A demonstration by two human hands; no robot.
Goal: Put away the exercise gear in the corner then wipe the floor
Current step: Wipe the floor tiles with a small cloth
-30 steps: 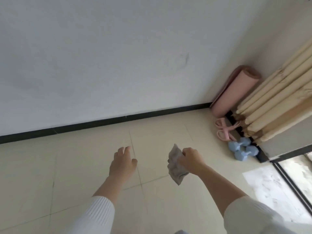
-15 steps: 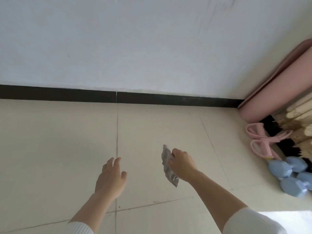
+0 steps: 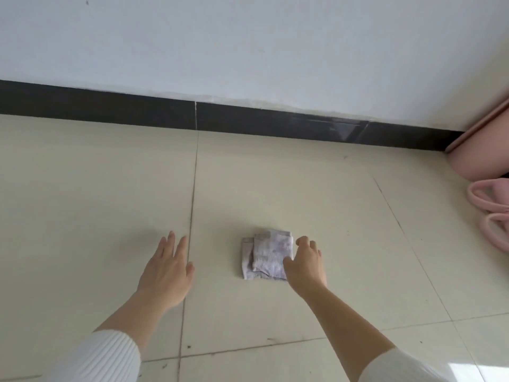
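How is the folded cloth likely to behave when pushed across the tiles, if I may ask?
The cloth looks thin and floppy; its layers sit unevenly, so it may bunch. The glossy tiles suggest it should slide easily.

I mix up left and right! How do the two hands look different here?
The left hand has straight, spread fingers; the right hand has curled fingers. The left hand is over bare floor tiles; the right hand grips the edge of the folded cloth. Both reach forward from white sleeves.
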